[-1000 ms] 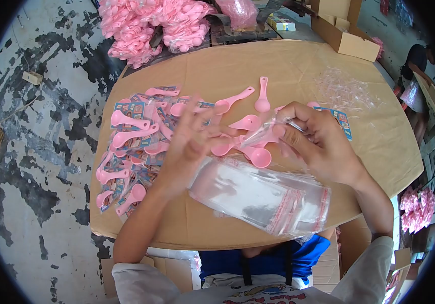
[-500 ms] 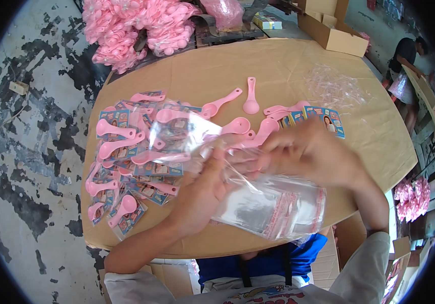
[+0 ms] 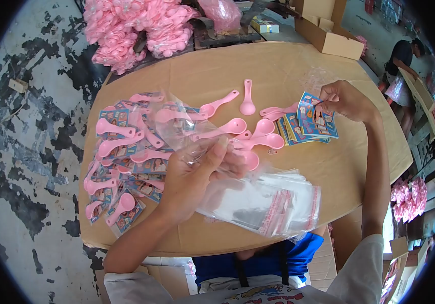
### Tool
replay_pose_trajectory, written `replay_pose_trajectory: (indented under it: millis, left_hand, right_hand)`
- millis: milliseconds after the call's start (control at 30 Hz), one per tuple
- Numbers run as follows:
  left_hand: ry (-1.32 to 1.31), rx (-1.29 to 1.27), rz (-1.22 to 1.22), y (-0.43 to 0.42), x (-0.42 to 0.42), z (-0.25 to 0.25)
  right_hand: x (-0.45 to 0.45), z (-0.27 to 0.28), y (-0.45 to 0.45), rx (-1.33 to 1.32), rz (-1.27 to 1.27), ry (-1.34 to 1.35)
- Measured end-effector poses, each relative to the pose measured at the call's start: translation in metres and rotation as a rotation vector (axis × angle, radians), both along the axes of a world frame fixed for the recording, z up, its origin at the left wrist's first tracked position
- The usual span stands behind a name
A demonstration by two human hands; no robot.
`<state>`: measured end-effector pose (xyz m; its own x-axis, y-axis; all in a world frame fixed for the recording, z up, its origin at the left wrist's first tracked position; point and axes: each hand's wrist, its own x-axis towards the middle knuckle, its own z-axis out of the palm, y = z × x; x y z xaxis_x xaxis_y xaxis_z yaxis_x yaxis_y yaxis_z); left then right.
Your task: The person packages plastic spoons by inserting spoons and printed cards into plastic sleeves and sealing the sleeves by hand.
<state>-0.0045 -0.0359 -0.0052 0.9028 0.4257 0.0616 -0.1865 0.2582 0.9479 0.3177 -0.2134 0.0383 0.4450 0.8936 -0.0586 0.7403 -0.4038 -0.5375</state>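
Observation:
My left hand [image 3: 192,175] is closed on a clear plastic bag [image 3: 172,133] that stretches up and away from its fingers over some pink spoons. At the right, my right hand [image 3: 351,101] pinches a small printed card [image 3: 308,109], its lower part over a stack of similar cards [image 3: 291,130]. Loose pink measuring spoons [image 3: 272,141] lie between my hands, a few partly behind the left fingers. Below them is a pile of clear flat bags [image 3: 248,202] with red-printed strips. Left of my left hand, several bagged spoons with cards [image 3: 124,147] form a heap.
Brown paper covers the table [image 3: 374,152]. Crumpled clear plastic scraps [image 3: 319,78] lie behind the cards. Bundles of pink spoons [image 3: 136,30] and an open cardboard box [image 3: 334,43] are beyond the far edge. Another person [image 3: 402,61] stands at the far right.
My right hand has moved right and away from my left hand to the card stack and has taken hold of a card. The left hand keeps the bag, and more spoons show beside it.

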Motion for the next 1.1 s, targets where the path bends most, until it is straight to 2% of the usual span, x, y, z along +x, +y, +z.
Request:
replay_pose_trajectory:
  millis: [67,167,267,333,433,533,633,767,800,900,1000,1100]
  left_hand:
    - [0.016,-0.015,0.079,-0.003,0.003,0.005]
    - [-0.043,-0.039,0.136,0.003,0.006,-0.001]
    - [-0.077,-0.028,0.189,0.009,0.005,-0.003]
    - [-0.082,-0.048,0.24,0.01,0.004,-0.002]
    - [-0.105,-0.07,0.288,0.011,0.004,0.002]
    - [-0.118,-0.06,0.289,0.007,0.005,0.003]
    - [-0.143,0.015,0.274,0.004,0.008,0.002]
    - [-0.051,0.215,0.256,0.004,0.005,-0.01]
    - [-0.01,0.208,0.296,0.0,0.003,-0.009]
    - [-0.112,0.02,0.341,0.0,0.008,-0.004]
    - [-0.134,0.018,0.331,0.015,0.003,0.0]
    - [-0.14,-0.045,0.357,0.016,0.002,0.005]
  right_hand:
    - [-0.009,0.003,0.002,0.034,-0.013,-0.099]
    - [0.012,-0.019,0.003,0.435,0.197,-0.378]
    - [-0.026,-0.008,0.016,0.511,0.126,0.321]
    - [-0.083,0.007,0.023,0.337,0.023,0.415]
    - [-0.113,-0.013,0.037,0.299,0.208,0.376]
    - [-0.127,-0.027,0.043,0.375,0.224,0.405]
    - [-0.138,-0.047,0.05,0.558,0.302,0.428]
    - [-0.148,-0.035,0.047,0.339,0.401,0.173]
    - [-0.147,-0.036,0.047,0.364,0.378,0.212]
    - [-0.144,-0.042,0.05,0.438,0.314,0.327]
    - [-0.131,-0.05,0.054,0.541,0.168,0.526]
    - [-0.122,-0.052,0.053,0.613,0.206,0.648]
